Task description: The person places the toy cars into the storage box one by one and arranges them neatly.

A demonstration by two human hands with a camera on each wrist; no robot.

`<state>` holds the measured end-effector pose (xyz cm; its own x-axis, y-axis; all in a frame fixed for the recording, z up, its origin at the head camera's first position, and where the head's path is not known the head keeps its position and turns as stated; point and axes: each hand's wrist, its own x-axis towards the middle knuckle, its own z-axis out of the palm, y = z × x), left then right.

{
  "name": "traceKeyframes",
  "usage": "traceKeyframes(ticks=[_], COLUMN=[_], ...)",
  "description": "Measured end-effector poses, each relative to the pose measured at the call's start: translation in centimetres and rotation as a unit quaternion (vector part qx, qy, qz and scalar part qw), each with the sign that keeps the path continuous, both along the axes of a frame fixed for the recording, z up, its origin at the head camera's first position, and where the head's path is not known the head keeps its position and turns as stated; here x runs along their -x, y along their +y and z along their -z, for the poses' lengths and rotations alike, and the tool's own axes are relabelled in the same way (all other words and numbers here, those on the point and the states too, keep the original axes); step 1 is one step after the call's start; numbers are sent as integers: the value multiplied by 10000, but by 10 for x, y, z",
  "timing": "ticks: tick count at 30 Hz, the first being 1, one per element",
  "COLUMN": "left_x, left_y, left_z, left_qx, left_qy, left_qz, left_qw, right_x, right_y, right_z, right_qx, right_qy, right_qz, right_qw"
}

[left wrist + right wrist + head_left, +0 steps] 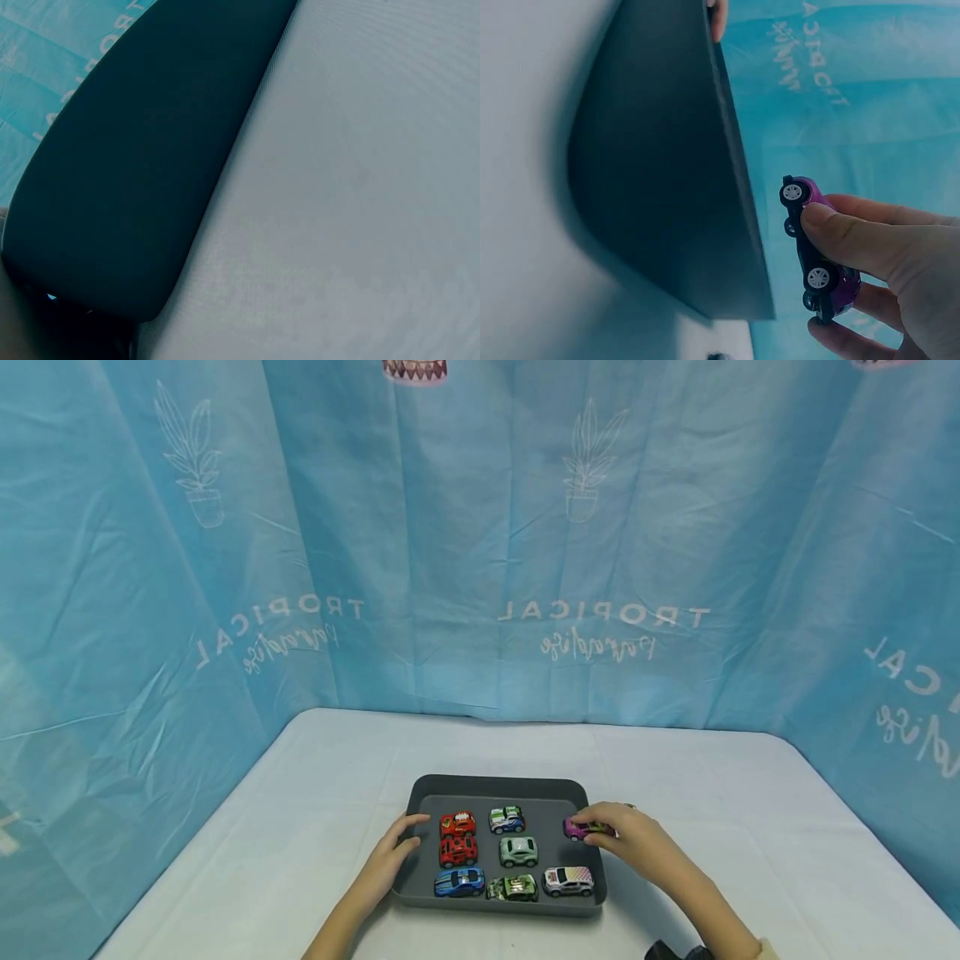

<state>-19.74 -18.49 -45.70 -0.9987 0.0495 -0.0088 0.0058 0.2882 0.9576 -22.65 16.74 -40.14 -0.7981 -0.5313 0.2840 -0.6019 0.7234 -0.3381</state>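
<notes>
In the head view, a dark grey tray (480, 787) lies on the table with several toy cars in it. My right hand (628, 831) pinches a purple toy car (577, 829) above the tray's right side; in the right wrist view, the thumb and fingers hold the purple car (829, 281) with its wheels in sight, higher than the rim. At the left rim, my left hand (386, 860) rests with forefinger and thumb extended over the edge, holding no car. The left wrist view is mostly filled by the tray's outer wall (135, 165).
Two red cars (457, 839) stand at the tray's left, above a blue car (459, 882). A white-blue-green car (507, 819), a pale green car (518, 852) and a camouflage-green car (513, 887) form the middle column. A white patterned car (568, 881) is front right. Blue curtains (465, 543) surround the table.
</notes>
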Motion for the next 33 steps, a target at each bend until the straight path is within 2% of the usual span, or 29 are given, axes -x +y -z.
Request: traceKeyframes(ticks=[4, 14, 22, 28, 33], left_x=[1, 2, 1, 0, 0], left_y=[0, 0, 0, 0, 0], left_z=[1, -1, -1, 0, 1], left_qx=[-12, -19, -39, -16, -31], left_qy=[10, 40, 2, 4, 34], left_qz=[8, 24, 12, -16, -7], left_qw=[10000, 10000, 10000, 10000, 10000], right_x=[6, 21, 23, 23, 21], right_y=[-10, -26, -36, -37, -38], right_z=[6, 20, 26, 32, 30], right_qx=[-40, -318, -465, -575, -652], right_qy=[-37, -216, -333, -164, 50], right_qz=[-226, -242, -250, -415, -472], right_qw=[9997, 9990, 9981, 9973, 9967])
